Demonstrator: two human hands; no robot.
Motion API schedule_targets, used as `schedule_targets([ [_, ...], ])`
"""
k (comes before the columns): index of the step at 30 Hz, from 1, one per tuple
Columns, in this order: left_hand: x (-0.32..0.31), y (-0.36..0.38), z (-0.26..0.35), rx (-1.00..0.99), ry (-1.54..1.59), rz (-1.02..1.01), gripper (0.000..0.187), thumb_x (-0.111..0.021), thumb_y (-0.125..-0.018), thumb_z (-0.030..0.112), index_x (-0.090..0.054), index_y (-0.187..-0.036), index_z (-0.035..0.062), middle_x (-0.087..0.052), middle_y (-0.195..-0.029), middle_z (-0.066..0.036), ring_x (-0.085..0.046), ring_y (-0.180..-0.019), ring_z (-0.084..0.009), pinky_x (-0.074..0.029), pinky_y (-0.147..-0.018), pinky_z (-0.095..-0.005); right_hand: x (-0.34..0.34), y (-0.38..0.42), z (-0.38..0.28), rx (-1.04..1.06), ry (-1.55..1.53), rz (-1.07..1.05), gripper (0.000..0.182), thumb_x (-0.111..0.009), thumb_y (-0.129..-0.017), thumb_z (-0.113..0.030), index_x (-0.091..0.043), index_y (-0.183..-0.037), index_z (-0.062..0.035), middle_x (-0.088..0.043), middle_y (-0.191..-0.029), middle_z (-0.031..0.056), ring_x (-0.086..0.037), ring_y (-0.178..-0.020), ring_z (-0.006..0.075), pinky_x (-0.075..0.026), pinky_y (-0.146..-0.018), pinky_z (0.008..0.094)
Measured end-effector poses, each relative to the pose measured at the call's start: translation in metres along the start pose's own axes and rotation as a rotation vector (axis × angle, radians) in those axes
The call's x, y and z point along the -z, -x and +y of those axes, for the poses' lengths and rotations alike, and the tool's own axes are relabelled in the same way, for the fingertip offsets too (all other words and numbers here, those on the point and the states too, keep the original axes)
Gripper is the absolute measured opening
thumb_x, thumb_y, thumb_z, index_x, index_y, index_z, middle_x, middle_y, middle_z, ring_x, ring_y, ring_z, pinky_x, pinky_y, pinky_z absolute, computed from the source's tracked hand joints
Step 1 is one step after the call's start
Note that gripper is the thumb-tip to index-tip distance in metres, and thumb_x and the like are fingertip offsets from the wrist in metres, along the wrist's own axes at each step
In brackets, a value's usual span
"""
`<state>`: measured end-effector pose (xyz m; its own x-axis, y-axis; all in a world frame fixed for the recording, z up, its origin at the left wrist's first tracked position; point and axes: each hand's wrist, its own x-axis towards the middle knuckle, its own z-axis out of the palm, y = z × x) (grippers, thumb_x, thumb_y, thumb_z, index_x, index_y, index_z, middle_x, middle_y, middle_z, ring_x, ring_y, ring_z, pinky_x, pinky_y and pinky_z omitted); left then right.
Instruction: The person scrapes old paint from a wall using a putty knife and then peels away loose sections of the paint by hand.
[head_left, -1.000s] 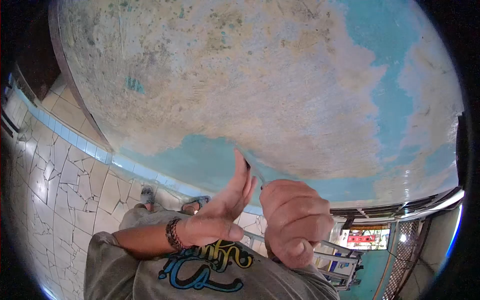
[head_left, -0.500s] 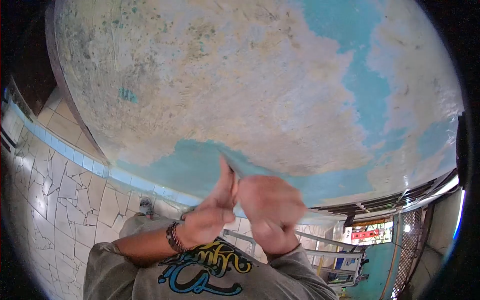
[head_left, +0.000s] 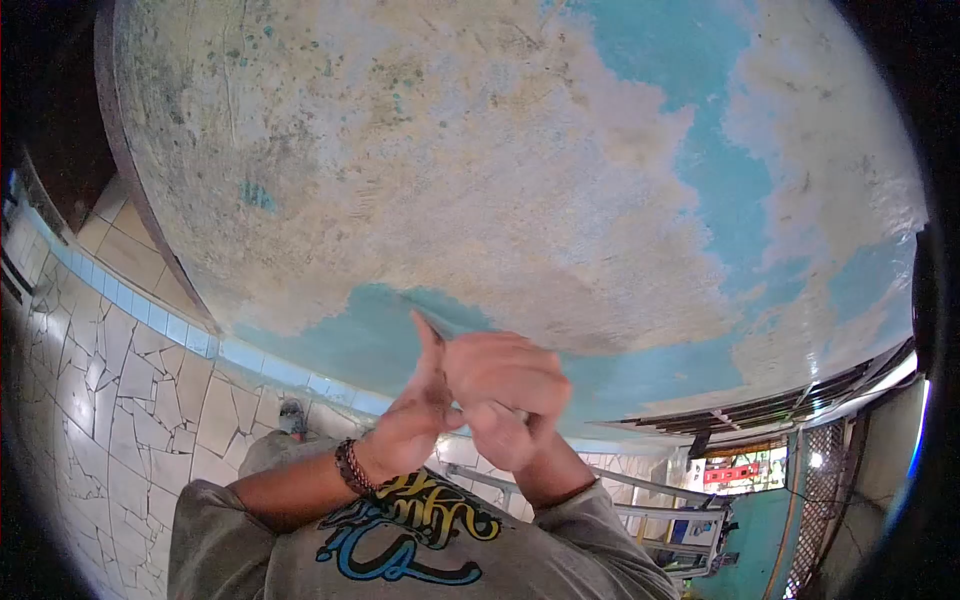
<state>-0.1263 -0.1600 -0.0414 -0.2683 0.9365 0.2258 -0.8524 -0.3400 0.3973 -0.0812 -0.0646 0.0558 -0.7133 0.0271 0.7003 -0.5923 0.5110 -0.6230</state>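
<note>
Both of my hands are raised together in front of my chest, against a patchy wall. My left hand, with a dark beaded bracelet at its wrist, has a finger stretched up to the wall and its thumb apart. Pressed close beside it, my right hand is curled into a fist, blurred by motion. A thin dark edge shows by the raised left finger; I cannot tell what the fist holds. Just above the hands, turquoise paint meets a rough beige area.
Below the wall runs a light-blue tile edge, beside a pale crazy-paved floor. A metal ladder-like frame stands at lower right, under a slatted opening. My shoe is at lower left.
Both hands have shifted left, the right hand more so and slightly upward, closing in over the left. The view has barely moved.
</note>
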Motion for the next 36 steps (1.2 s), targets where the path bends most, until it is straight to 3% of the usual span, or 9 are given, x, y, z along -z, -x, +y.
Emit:
schedule_targets([
  [5, -0.017, 0.007, 0.01, -0.005, 0.04, -0.049, 0.119, -0.069, -0.072, 0.022, 0.013, -0.158, 0.0203, -0.018, -0.161, -0.009, -0.022, -0.149, -0.0252, -0.013, -0.121, -0.0388, 0.007, -0.006, -0.028, 0.101, -0.103, 0.061, 0.019, -0.065, -0.072, -0.008, -0.052, -0.062, 0.0012, -0.049, -0.058, 0.0113, -0.048, -0.046, 0.027, -0.038, -0.046, 0.0355],
  [10, 0.001, 0.0, 0.007, 0.086, 0.042, 0.041, 0.12, -0.068, -0.069, 0.022, 0.012, -0.158, 0.0211, -0.009, -0.164, -0.007, -0.015, -0.151, -0.0242, -0.013, -0.121, -0.0388, -0.002, 0.018, 0.019, -0.102, 0.004, 0.104, 0.015, -0.063, -0.069, -0.008, -0.053, -0.06, -0.0001, -0.049, -0.057, 0.0096, -0.05, -0.047, 0.026, -0.039, -0.047, 0.0356],
  [13, -0.012, 0.006, 0.012, 0.013, 0.061, -0.069, 0.12, -0.065, -0.068, 0.017, 0.013, -0.158, 0.0198, -0.006, -0.165, -0.008, -0.014, -0.151, -0.0253, -0.012, -0.121, -0.0389, 0.009, 0.009, -0.016, -0.002, 0.098, 0.055, 0.025, -0.06, -0.079, -0.013, -0.052, -0.06, 0.0006, -0.052, -0.058, 0.0083, -0.051, -0.048, 0.0249, -0.044, -0.05, 0.0362],
  [17, -0.029, 0.002, 0.023, 0.225, 0.092, 0.018, 0.126, -0.068, -0.063, 0.024, 0.015, -0.157, 0.019, 0.003, -0.166, -0.006, -0.007, -0.153, -0.0226, -0.006, -0.122, -0.0381, 0.015, 0.002, -0.024, 0.045, 0.058, -0.002, 0.029, -0.06, -0.081, -0.015, -0.05, -0.058, 0.0001, -0.051, -0.056, 0.0077, -0.051, -0.048, 0.0236, -0.044, -0.05, 0.0359],
  [19, -0.024, 0.001, 0.022, 0.162, -0.136, -0.011, 0.125, -0.067, -0.063, 0.024, 0.015, -0.158, 0.0206, 0.004, -0.166, -0.006, -0.006, -0.153, -0.0227, -0.005, -0.122, -0.038, 0.008, 0.004, -0.023, 0.007, 0.011, 0.012, 0.033, -0.059, -0.082, -0.017, -0.048, -0.056, -0.0005, -0.051, -0.054, 0.008, -0.051, -0.047, 0.0229, -0.044, -0.05, 0.0358],
  [23, -0.035, -0.004, 0.011, 0.077, -0.082, -0.084, 0.125, -0.069, -0.065, 0.025, 0.014, -0.158, 0.0207, -0.004, -0.165, -0.007, -0.011, -0.152, -0.0243, -0.005, -0.122, -0.0383, 0.019, -0.003, -0.042, 0.134, -0.014, 0.128, 0.033, -0.059, -0.082, -0.016, -0.046, -0.055, -0.0007, -0.049, -0.054, 0.0078, -0.049, -0.047, 0.0211, -0.043, -0.048, 0.0371],
  [28, -0.016, -0.003, -0.001, 0.167, -0.08, 0.024, 0.127, -0.071, -0.066, 0.03, 0.017, -0.157, 0.0213, -0.004, -0.166, -0.006, -0.01, -0.152, -0.0232, -0.006, -0.121, -0.0396, 0.014, 0.019, 0.0, -0.108, 0.06, 0.118, 0.022, -0.06, -0.076, -0.007, -0.053, -0.056, -0.0013, -0.055, -0.058, 0.0085, -0.05, -0.049, 0.0239, -0.043, -0.049, 0.0367],
  [30, -0.028, 0.004, 0.013, 0.191, 0.068, -0.019, 0.124, -0.068, -0.067, 0.026, 0.017, -0.157, 0.0214, -0.004, -0.166, -0.005, -0.009, -0.152, -0.0231, -0.008, -0.121, -0.0402, 0.005, 0.017, -0.02, 0.029, 0.078, 0.236, 0.024, -0.062, -0.079, -0.01, -0.054, -0.059, -0.0007, -0.053, -0.057, 0.0072, -0.049, -0.048, 0.0236, -0.042, -0.048, 0.0368],
  [36, -0.036, -0.008, 0.009, 0.111, -0.087, -0.108, 0.122, -0.066, -0.069, 0.025, 0.019, -0.156, 0.0208, -0.002, -0.165, -0.005, -0.009, -0.152, -0.0217, -0.006, -0.121, -0.0381, 0.02, 0.008, -0.037, 0.068, 0.023, 0.168, 0.034, -0.064, -0.088, -0.021, -0.054, -0.062, -0.0014, -0.052, -0.056, 0.0056, -0.046, -0.045, 0.021, -0.04, -0.045, 0.0385],
])
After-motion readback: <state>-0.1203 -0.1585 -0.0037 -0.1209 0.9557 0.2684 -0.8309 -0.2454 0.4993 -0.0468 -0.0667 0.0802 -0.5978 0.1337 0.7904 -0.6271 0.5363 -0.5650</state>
